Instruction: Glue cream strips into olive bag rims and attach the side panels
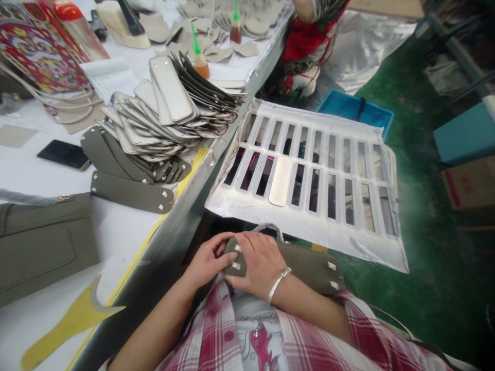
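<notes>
A long olive-grey leather strap piece with small white tabs at both ends lies across my lap. My left hand pinches its left end, fingers curled on the edge. Over the same end lies my right hand, with a silver bangle on the wrist and the fingers pressing down beside the white tabs. Just beyond my hands stands a white slotted rack, and one pale strip rests in a slot.
On the white table to the left are a fanned heap of strap pieces, an olive bag, a phone, a yellow curved template and glue bottles. Another person in red sits at the back. A blue tray stands on the green floor.
</notes>
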Demonstrator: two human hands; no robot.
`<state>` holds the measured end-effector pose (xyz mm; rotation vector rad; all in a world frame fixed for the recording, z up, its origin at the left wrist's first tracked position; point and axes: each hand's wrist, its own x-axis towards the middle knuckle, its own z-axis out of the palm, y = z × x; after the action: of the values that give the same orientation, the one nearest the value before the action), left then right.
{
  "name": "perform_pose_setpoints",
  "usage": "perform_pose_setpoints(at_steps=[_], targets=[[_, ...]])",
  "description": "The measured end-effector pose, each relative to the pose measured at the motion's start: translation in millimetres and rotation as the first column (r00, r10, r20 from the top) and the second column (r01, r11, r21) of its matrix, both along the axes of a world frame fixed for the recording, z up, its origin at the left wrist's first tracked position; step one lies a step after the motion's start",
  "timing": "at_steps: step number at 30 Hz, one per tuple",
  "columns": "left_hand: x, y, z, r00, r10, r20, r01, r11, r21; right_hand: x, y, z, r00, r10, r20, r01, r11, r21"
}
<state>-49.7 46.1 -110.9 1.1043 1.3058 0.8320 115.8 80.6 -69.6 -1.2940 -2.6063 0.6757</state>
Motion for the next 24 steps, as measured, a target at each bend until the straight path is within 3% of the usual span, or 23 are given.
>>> perform_pose_setpoints(at_steps=[8, 11, 13, 15, 17, 19, 21, 22, 24], targets=[[3.6, -0.8, 8.8, 0.999, 0.002, -0.049, -0.001, 0.999, 0.035, -3.2, -4.4, -0.2, 1.0, 0.001, -0.006, -0.001, 0.999, 0.04], [6.1, -2.9, 14.1, 0.99, -0.048, -0.131, 0.046, 0.999, -0.014, 19.0, -13.2, 3.3, 0.996, 0.063, -0.064, -0.058, 0.995, 0.081], [3.1, -1.5, 16.0, 0.962, -0.089, -0.259, 0.084, 0.996, -0.031, 52.0, -17.8, 5.3, 0.991, 0.073, -0.109, -0.064, 0.995, 0.082], [-2.4, 2.9, 19.5, 0.892, -0.193, -0.408, 0.19, 0.981, -0.049, 98.1, -22.0, 5.1, 0.988, -0.048, -0.149, 0.052, 0.998, 0.019], [-3.8, 7.9, 28.7, 0.739, -0.258, -0.622, 0.305, 0.952, -0.033, 148.7, -26.5, 0.2, 0.934, -0.288, -0.212, 0.272, 0.957, -0.103], [7.6, 11.3, 43.3, 0.49, -0.168, -0.856, 0.409, 0.911, 0.055, 191.9, -30.2, -10.5, 0.785, -0.534, -0.314, 0.449, 0.84, -0.304], [37.4, 13.7, 56.4, 0.306, -0.013, -0.952, 0.549, 0.819, 0.166, 218.8, -32.3, -24.0, 0.639, -0.67, -0.379, 0.437, 0.721, -0.537], [58.8, 14.9, 59.8, 0.284, 0.018, -0.959, 0.622, 0.757, 0.199, 225.6, -32.8, -29.9, 0.601, -0.693, -0.398, 0.37, 0.683, -0.629], [108.5, 17.8, 58.7, 0.366, -0.097, -0.926, 0.741, 0.632, 0.227, 229.4, -33.1, -38.0, 0.579, -0.693, -0.431, 0.23, 0.645, -0.729]])
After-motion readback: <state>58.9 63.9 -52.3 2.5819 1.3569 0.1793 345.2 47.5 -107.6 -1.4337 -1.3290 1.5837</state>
